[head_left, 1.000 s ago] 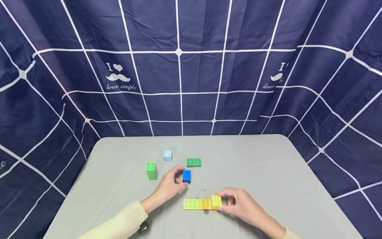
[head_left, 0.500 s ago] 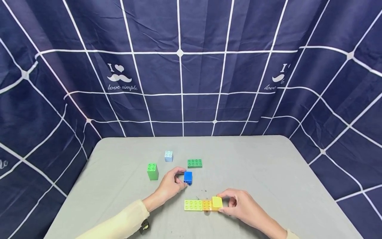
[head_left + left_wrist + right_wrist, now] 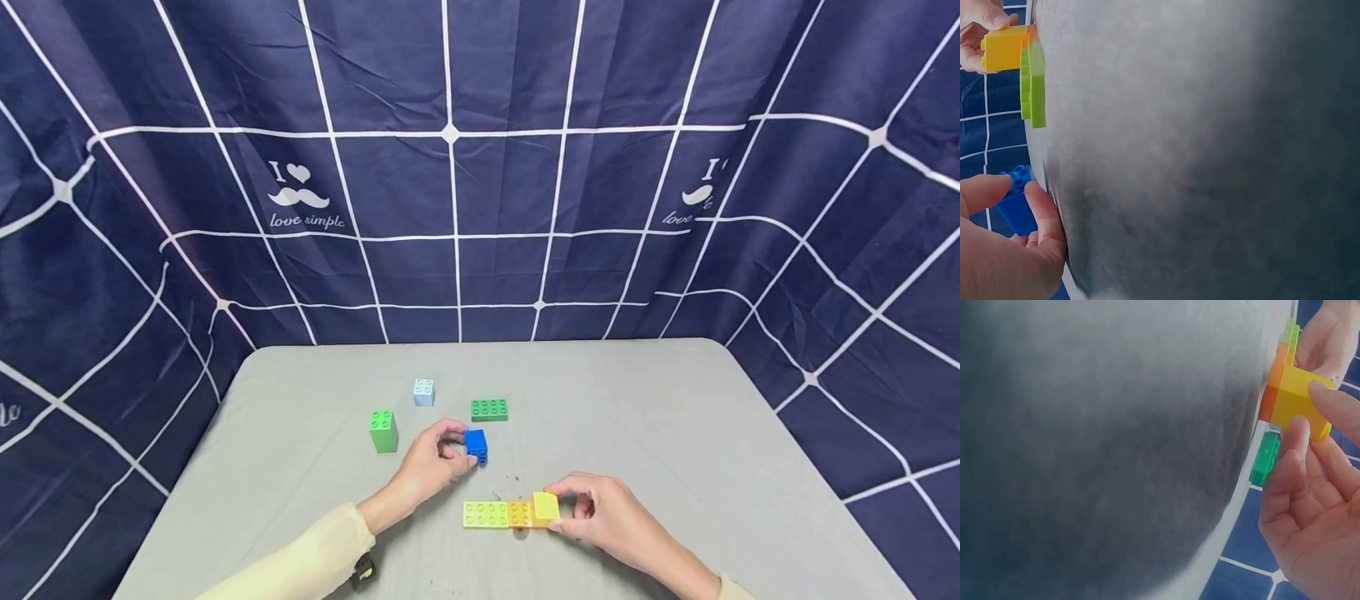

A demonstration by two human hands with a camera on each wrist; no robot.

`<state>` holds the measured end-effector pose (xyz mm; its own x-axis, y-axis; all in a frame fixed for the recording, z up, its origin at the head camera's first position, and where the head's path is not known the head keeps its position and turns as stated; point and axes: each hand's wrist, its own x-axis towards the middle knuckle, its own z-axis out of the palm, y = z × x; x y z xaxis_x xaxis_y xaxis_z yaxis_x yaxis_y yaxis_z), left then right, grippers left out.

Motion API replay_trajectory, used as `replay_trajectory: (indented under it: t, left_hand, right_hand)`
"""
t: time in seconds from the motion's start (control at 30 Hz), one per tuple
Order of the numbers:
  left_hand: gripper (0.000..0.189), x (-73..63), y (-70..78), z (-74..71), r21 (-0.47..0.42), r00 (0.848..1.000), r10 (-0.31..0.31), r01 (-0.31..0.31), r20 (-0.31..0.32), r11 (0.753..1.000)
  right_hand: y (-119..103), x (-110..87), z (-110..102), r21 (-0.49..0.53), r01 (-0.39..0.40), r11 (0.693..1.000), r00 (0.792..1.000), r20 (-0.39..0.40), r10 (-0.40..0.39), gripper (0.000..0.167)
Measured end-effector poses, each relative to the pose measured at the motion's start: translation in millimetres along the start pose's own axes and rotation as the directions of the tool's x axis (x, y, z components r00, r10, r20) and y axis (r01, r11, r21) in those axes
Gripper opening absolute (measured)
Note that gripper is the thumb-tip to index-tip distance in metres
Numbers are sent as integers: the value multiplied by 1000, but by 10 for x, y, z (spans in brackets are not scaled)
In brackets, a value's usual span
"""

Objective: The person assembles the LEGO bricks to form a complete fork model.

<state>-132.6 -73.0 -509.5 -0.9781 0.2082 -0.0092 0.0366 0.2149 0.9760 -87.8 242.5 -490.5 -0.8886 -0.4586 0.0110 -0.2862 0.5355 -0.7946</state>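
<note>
My left hand (image 3: 429,461) pinches a blue brick (image 3: 476,442) between thumb and fingers in the head view. The blue brick (image 3: 1017,212) lies tipped in that grip, its studs on a side rather than on top. My right hand (image 3: 603,510) holds a yellow brick (image 3: 546,505), with fingertips on opposite sides. That yellow brick (image 3: 1300,400) sits at the right end of a flat orange brick (image 3: 1274,381). Touching the orange brick's left end is a flat lime-green brick (image 3: 485,514); whether they are joined, I cannot tell.
Behind the left hand lies a flat dark green brick (image 3: 489,409). A tall green brick (image 3: 383,431) and a light blue brick (image 3: 424,392) stand upright to its left. The grey table (image 3: 637,400) ends at a dark blue curtain (image 3: 495,183) with white lines.
The blue brick has turned in my left fingers, so its studs now face more to the right. My right hand and the yellow brick have stayed in place.
</note>
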Motion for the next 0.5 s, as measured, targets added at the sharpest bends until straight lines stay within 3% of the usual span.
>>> replay_trajectory:
  t: [0.2, 0.33, 0.5]
  left_hand:
    - [35, -7, 17, -8, -59, 999, 42, -41, 8, 997]
    - [28, -4, 26, -16, -103, 999, 41, -38, 28, 994]
    - [39, -16, 20, -21, -40, 1000, 13, -13, 16, 999]
  right_hand:
    - [-3, 7, 4, -6, -5, 1000, 1000, -1, 5, 32]
    - [-5, 1, 0, -8, -5, 1000, 1000, -2, 5, 32]
    - [-6, -1, -1, -11, -1, 1000, 1000, -6, 1, 31]
